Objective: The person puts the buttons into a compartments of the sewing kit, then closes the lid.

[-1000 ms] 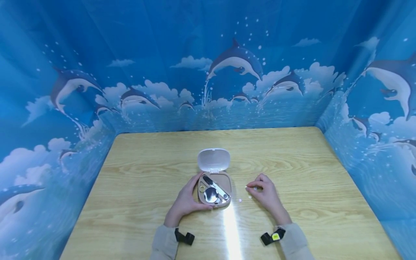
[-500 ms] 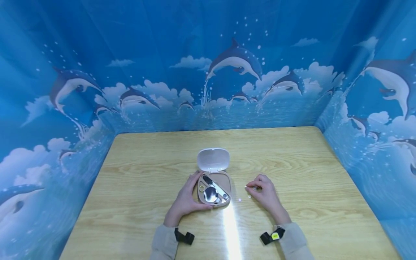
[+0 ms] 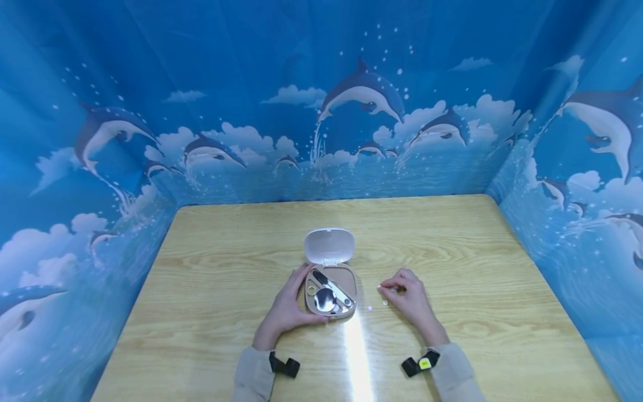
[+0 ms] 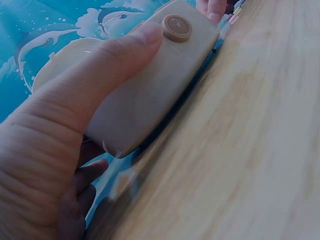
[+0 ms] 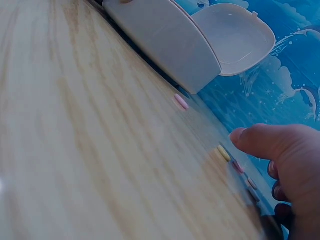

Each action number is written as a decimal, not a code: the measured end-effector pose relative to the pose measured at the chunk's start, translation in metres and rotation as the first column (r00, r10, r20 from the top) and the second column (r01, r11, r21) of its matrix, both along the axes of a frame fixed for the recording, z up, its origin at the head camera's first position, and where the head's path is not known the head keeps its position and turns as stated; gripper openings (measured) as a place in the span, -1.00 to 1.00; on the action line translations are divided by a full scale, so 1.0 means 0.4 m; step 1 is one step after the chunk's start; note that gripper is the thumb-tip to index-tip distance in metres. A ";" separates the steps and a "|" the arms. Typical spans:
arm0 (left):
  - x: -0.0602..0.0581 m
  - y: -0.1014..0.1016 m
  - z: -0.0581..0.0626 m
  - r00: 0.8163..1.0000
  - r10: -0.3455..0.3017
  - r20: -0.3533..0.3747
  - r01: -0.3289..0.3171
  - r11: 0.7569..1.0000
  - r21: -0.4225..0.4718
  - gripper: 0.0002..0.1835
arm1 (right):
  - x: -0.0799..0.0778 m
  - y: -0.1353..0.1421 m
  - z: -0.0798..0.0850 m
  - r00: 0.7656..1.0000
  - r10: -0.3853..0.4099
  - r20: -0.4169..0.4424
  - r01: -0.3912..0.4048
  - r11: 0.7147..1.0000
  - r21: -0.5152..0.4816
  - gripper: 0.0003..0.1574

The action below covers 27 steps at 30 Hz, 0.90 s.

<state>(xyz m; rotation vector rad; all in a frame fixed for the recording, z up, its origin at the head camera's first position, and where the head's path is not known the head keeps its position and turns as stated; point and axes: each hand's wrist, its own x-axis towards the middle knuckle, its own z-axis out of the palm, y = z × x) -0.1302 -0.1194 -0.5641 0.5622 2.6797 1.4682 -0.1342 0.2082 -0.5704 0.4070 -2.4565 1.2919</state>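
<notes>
In the head view a small beige case (image 3: 350, 276) lies with its hinged lid (image 3: 329, 246) raised. Inside are a round shiny disc (image 3: 325, 300), a black-and-silver implement (image 3: 334, 287) and a gold ring (image 3: 311, 290). My left hand (image 3: 286, 307) grips the case at its left side; its thumb presses beside a round button (image 4: 177, 27) on the front wall. To the right, my right hand (image 3: 409, 296) pinches a small white pill (image 3: 379, 287) between thumb and finger. Its other fingers are curled. A yellow pill (image 5: 223, 153) and pink pill (image 5: 238, 166) lie below the thumb.
Another pink pill (image 5: 181, 102) lies on the wooden table (image 3: 241, 240) between case and right hand. A blue dolphin-printed curtain (image 3: 251, 139) surrounds the table's back and sides. A strip of light (image 3: 358, 357) reflects off the tabletop in front of the case.
</notes>
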 end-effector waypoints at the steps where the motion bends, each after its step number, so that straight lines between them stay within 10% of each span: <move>1: 0.000 0.000 -0.001 1.000 0.000 -0.002 0.000 1.000 0.001 0.40 | 0.000 -0.001 0.001 1.000 -0.003 0.007 0.003 1.000 -0.007 -0.79; 27: -0.003 -0.002 -0.002 1.000 0.004 0.007 -0.004 1.000 0.002 0.41 | -0.022 -0.035 0.085 0.985 -0.044 0.164 0.066 0.989 -0.132 -0.86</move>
